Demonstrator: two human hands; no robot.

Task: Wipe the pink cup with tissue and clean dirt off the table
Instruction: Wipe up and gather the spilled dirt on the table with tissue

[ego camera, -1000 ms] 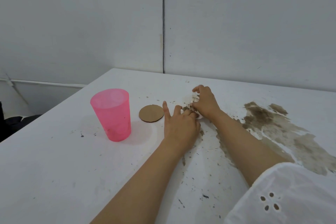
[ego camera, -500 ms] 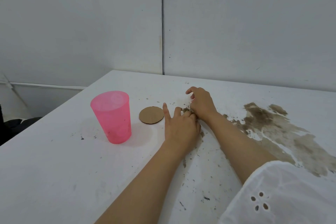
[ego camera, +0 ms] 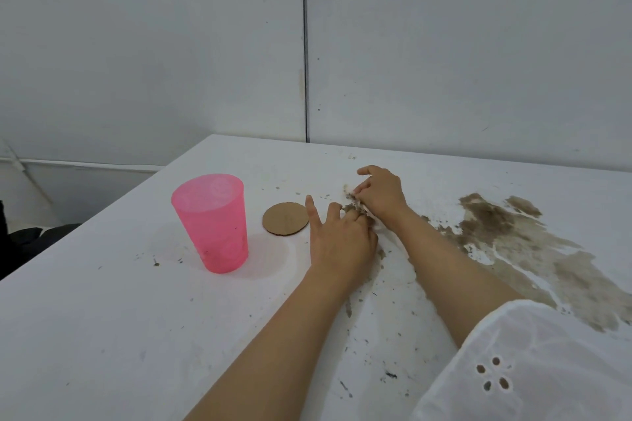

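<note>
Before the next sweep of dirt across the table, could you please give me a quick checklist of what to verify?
1. Cup upright and clear of both hands: ok.
2. Cardboard disc flat, apart from the left hand: ok, though the thumb is close.
3. Right hand on the dirt pile with a bit of white tissue: ok; how much tissue cannot tell.
4. Big brown stain cleaned: not ok.
5. Scattered specks near the front edge cleaned: not ok.
6. Cup wiped: cannot tell; dark flecks show near its base.
</note>
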